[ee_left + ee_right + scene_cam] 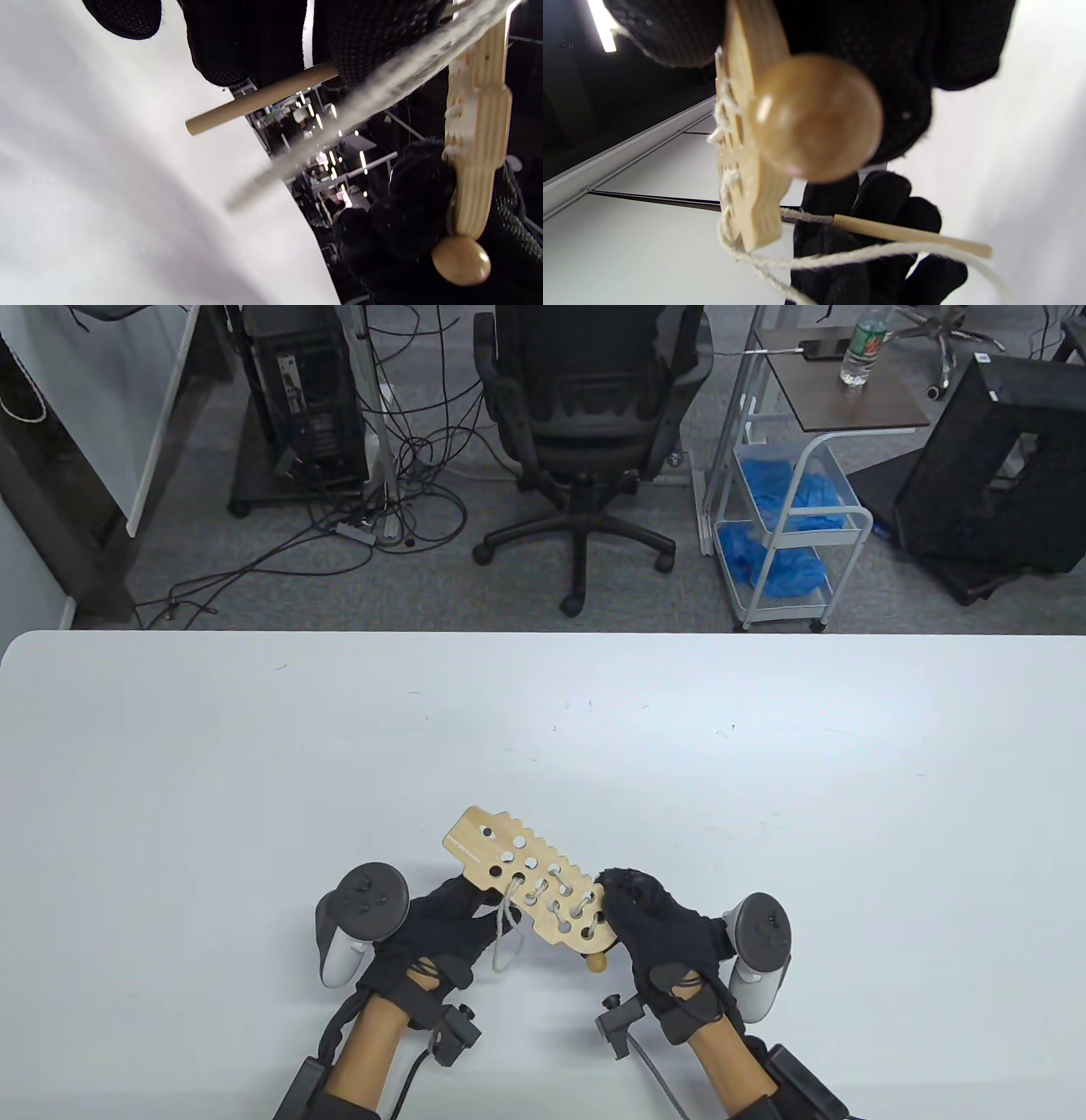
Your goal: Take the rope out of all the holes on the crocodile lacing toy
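Note:
The wooden crocodile lacing toy point(526, 872) lies slantwise between my hands, near the table's front edge. White rope point(507, 929) is laced through several holes at its near end, and a loop hangs down from it. My left hand point(471, 906) pinches the rope's wooden needle point(258, 99) beside the toy's lower left edge. My right hand point(618, 909) grips the toy's near right end, just above a round wooden bead point(596, 961). The right wrist view shows that bead point(814, 116) close up, the toy point(751, 169) edge-on, and the left hand point(874, 203) holding the needle point(908, 235).
The white table point(254, 780) stretches wide on both sides and beyond the toy. Past its far edge stand an office chair point(585, 415), a computer tower point(305, 398) with cables, and a wire cart point(789, 517) of blue material.

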A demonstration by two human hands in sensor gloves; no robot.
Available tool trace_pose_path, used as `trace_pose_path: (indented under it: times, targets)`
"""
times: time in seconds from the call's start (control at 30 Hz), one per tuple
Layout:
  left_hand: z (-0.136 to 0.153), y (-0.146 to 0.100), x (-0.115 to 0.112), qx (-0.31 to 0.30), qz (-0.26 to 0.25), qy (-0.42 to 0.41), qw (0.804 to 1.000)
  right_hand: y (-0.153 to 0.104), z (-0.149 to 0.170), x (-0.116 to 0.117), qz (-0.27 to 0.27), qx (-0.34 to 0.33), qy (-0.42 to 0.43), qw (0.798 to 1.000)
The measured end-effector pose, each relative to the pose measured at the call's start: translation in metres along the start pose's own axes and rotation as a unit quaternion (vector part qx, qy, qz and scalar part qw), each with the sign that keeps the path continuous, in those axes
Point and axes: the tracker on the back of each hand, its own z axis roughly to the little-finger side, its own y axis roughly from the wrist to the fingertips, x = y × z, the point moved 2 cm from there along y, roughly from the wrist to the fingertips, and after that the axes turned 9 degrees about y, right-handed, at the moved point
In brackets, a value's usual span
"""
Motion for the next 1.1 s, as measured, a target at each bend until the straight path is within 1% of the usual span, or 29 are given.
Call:
trace_pose_path:
  times: [0.13, 0.27, 0.43, 0.53, 0.63, 0.9, 1.1]
  targets:
    - [-0.003, 0.001, -0.002, -0.008, 0.005, 0.013, 1.0, 0.0, 0.0, 0.001, -0.002, -0.001, 0.002, 1.0]
    - [-0.001, -0.001, 0.001, 0.0, -0.01, 0.021, 1.0, 0.0, 0.0, -0.002, 0.009, 0.004, 0.001, 1.0]
    - [0.001, -0.004, 0.009, 0.011, -0.049, 0.025, 0.998, 0.0, 0.001, -0.01, 0.035, 0.015, -0.012, 0.999]
    - [0.003, -0.007, 0.017, 0.022, -0.093, 0.028, 0.995, 0.001, 0.003, -0.018, 0.054, 0.025, -0.016, 0.998]
    - [0.005, -0.011, 0.022, 0.034, -0.121, 0.025, 0.992, 0.002, 0.005, -0.026, 0.069, 0.035, -0.014, 0.997]
    - [0.012, -0.015, 0.032, 0.067, -0.156, 0.042, 0.985, 0.004, 0.008, -0.042, 0.109, 0.051, -0.01, 0.993]
    - [0.018, -0.017, 0.037, 0.085, -0.169, 0.04, 0.981, 0.005, 0.008, -0.056, 0.14, 0.054, -0.011, 0.989]
